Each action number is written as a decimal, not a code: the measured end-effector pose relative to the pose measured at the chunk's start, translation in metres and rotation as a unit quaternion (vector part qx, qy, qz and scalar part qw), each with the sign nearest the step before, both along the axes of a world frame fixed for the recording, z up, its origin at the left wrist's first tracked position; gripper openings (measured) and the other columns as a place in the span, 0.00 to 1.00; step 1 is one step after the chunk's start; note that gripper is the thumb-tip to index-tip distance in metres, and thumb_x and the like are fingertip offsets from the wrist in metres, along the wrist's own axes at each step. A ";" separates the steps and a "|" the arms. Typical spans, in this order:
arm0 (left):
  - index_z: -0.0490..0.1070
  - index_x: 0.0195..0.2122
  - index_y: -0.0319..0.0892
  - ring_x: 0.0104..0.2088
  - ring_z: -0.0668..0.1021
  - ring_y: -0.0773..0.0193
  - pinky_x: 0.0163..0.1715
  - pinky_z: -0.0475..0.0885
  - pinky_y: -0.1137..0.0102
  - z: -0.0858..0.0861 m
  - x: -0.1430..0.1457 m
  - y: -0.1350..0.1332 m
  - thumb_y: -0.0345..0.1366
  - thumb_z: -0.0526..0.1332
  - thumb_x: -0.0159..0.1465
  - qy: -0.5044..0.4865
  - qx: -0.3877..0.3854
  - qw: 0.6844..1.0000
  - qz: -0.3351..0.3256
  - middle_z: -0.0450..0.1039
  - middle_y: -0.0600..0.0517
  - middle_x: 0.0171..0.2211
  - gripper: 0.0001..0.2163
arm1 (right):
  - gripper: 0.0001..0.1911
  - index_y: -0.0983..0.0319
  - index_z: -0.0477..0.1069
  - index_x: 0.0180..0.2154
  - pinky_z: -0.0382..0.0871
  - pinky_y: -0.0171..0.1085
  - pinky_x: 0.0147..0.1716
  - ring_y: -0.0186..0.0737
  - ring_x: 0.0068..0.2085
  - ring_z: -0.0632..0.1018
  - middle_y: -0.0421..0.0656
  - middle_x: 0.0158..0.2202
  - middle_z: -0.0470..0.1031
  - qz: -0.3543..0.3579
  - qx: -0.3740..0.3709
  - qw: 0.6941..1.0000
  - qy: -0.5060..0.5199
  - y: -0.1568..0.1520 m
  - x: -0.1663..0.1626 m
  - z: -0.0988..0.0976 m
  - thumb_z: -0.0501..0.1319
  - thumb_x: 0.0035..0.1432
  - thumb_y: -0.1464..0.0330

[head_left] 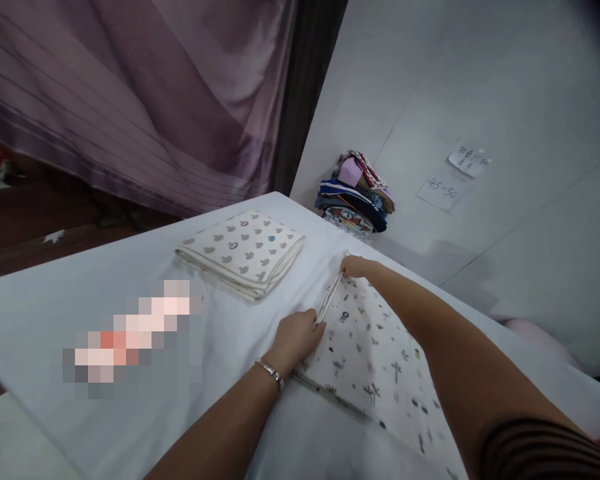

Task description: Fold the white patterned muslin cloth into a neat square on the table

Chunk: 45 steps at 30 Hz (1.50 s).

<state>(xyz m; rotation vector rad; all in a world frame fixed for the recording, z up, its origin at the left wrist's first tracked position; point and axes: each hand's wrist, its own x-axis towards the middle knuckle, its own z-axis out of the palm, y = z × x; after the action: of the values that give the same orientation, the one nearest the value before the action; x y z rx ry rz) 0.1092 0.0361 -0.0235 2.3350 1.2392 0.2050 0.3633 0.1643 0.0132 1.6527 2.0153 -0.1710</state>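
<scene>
A white cloth (365,347) printed with small palm trees, sunglasses and other figures lies folded in layers on the white-covered table. My left hand (300,337), with a bracelet at its wrist, pinches the near part of the cloth's left edge. Farther along that same edge, my right hand (353,265) grips the far corner, and the edge between the two hands is lifted a little. Left of my hands rests a neatly folded cream blanket (245,252) with grey mouse-head shapes, touched by neither hand.
A stack of folded clothes (353,193) stands against the grey wall at the table's far edge. Handwritten paper notes (445,190) are stuck on that wall. A pinkish curtain (180,100) hangs behind the table. A pixelated patch (130,333) covers something on the table's left.
</scene>
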 end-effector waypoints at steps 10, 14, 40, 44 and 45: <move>0.69 0.35 0.42 0.37 0.77 0.55 0.32 0.66 0.66 -0.002 0.000 0.001 0.45 0.48 0.63 -0.005 0.008 1.000 0.005 0.75 0.46 0.33 0.15 | 0.11 0.67 0.75 0.38 0.67 0.40 0.42 0.44 0.43 0.74 0.48 0.41 0.76 0.028 -0.026 0.997 -0.062 0.014 -0.021 0.004 0.65 0.50 0.71; 0.69 0.36 0.42 0.38 0.77 0.55 0.32 0.66 0.66 -0.002 -0.001 0.001 0.44 0.49 0.63 -0.008 0.006 1.000 0.008 0.75 0.46 0.34 0.14 | 0.16 0.62 0.76 0.41 0.67 0.35 0.37 0.45 0.42 0.75 0.48 0.43 0.75 0.027 -0.021 0.998 -0.047 0.012 -0.020 0.007 0.64 0.47 0.73; 0.70 0.35 0.42 0.38 0.76 0.56 0.33 0.65 0.67 -0.005 -0.002 0.005 0.46 0.48 0.63 -0.037 -0.032 0.997 0.056 0.75 0.46 0.35 0.16 | 0.16 0.62 0.75 0.38 0.64 0.32 0.40 0.42 0.42 0.74 0.46 0.41 0.76 0.052 0.036 0.998 0.021 0.016 -0.005 -0.014 0.58 0.46 0.78; 0.71 0.34 0.42 0.38 0.76 0.57 0.32 0.65 0.68 -0.004 -0.001 0.007 0.48 0.49 0.62 -0.049 -0.068 0.993 0.082 0.75 0.47 0.36 0.17 | 0.16 0.65 0.74 0.40 0.64 0.34 0.42 0.43 0.44 0.73 0.48 0.43 0.74 0.046 0.068 0.996 0.043 0.007 0.003 -0.020 0.55 0.49 0.77; 0.71 0.33 0.42 0.37 0.76 0.57 0.31 0.64 0.68 -0.004 -0.001 0.007 0.50 0.49 0.62 -0.054 -0.074 0.992 0.087 0.75 0.47 0.35 0.18 | 0.16 0.65 0.73 0.41 0.64 0.34 0.42 0.42 0.45 0.73 0.48 0.44 0.74 0.045 0.074 0.995 0.049 0.004 0.004 -0.021 0.55 0.50 0.77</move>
<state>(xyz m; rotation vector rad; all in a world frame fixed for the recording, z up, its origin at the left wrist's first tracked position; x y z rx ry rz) 0.1080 0.0429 -0.0272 2.0640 1.3557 0.2847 0.3677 0.1682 -0.0074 1.6667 2.2200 -0.0726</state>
